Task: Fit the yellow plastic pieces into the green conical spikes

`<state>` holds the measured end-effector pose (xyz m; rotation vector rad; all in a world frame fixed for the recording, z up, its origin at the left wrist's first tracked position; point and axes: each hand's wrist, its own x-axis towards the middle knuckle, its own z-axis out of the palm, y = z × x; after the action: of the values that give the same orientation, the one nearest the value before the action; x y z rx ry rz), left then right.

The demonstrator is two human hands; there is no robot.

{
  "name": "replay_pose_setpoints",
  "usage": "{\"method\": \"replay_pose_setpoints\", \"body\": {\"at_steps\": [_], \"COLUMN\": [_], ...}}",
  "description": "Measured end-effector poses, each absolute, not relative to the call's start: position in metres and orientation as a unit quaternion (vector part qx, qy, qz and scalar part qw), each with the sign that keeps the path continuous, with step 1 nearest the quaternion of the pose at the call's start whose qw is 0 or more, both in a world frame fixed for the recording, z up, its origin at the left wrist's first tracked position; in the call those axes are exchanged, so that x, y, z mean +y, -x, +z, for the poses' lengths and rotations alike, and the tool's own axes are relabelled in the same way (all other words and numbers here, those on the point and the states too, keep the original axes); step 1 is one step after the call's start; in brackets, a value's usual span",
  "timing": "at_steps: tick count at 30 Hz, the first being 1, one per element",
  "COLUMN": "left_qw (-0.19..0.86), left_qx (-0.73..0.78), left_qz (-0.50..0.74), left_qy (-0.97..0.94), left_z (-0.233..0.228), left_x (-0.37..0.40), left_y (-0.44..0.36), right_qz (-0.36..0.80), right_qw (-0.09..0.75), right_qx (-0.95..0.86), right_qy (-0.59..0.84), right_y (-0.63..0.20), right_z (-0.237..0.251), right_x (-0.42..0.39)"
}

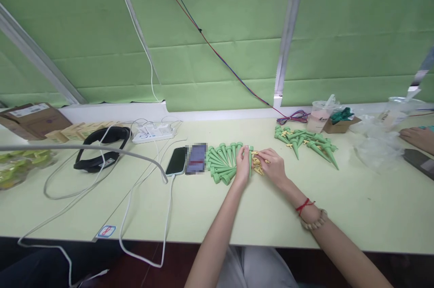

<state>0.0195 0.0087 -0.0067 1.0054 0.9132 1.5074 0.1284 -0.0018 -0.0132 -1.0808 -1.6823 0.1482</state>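
My left hand is closed around a green plastic watering spike, held upright with its wide end at the top. My right hand pinches a small yellow valve piece against the upper part of that spike; whether it is inserted I cannot tell. Below and between the hands lies a small pile of yellow valve pieces. A fan of green spikes rests on the table just left of my left hand. Farther right lies a heap of green spikes with yellow pieces on them.
Left of the spikes lie a phone with a cable and a blurred dark rectangle. A black headset, power strip and loose cables spread leftward. Cups, plastic bags and another person's hand are at right.
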Motion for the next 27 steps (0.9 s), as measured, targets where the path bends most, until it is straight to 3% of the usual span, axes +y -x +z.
{"method": "replay_pose_setpoints", "body": {"at_steps": [12,21,27], "left_qw": [0.420,0.462,0.486], "left_qx": [0.411,0.372,0.373], "left_qz": [0.617,0.580,0.573], "left_qy": [-0.523,-0.558,-0.545], "left_z": [-0.003,0.001,0.003], "left_x": [0.007,0.004,0.003], "left_y": [-0.005,-0.002,-0.006], "right_qz": [0.587,0.754,0.763], "right_qw": [0.489,0.452,0.444], "right_qx": [-0.450,-0.287,-0.321], "right_qy": [0.463,0.380,0.342], "right_y": [-0.126,-0.130,-0.130], "right_z": [0.002,0.011,0.011], "right_x": [-0.002,-0.007,-0.008]}}
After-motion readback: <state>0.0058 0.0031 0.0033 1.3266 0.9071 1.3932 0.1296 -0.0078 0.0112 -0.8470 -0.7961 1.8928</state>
